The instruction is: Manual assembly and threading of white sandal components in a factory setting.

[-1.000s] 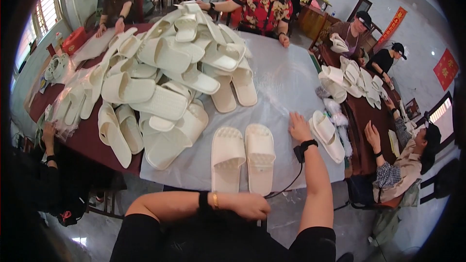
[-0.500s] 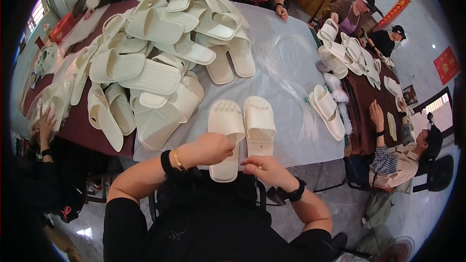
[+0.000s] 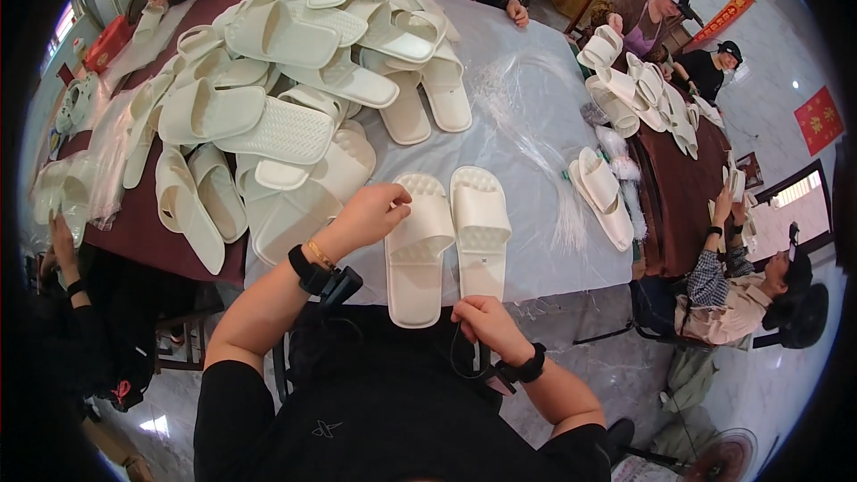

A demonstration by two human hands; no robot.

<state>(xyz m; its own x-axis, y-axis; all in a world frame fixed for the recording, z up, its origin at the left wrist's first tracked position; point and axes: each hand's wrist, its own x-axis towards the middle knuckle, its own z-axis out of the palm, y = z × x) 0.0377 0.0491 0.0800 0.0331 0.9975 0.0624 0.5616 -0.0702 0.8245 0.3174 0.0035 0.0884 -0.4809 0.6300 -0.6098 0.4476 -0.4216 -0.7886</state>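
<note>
Two cream slide slippers lie side by side near the table's front edge, a left one [image 3: 418, 250] and a right one [image 3: 480, 230]. My left hand [image 3: 369, 214] rests on the left slipper's strap, fingers curled over its edge. Down at the heel end of the right slipper, my right hand [image 3: 485, 323] is closed, pinching what looks like a thin dark strand; what it is cannot be made out. Both wrists carry black bands.
A large heap of cream slippers [image 3: 286, 80] covers the table's left and far side. A bundle of clear plastic strands [image 3: 536, 143] and another slipper pair [image 3: 603, 196] lie to the right. Other people sit around a brown table [image 3: 678, 187] on the right and at the far side.
My left hand has moved up onto the left slipper's strap. My right hand has shifted to the heel end of the right slipper. The view has tilted closer to the pair.
</note>
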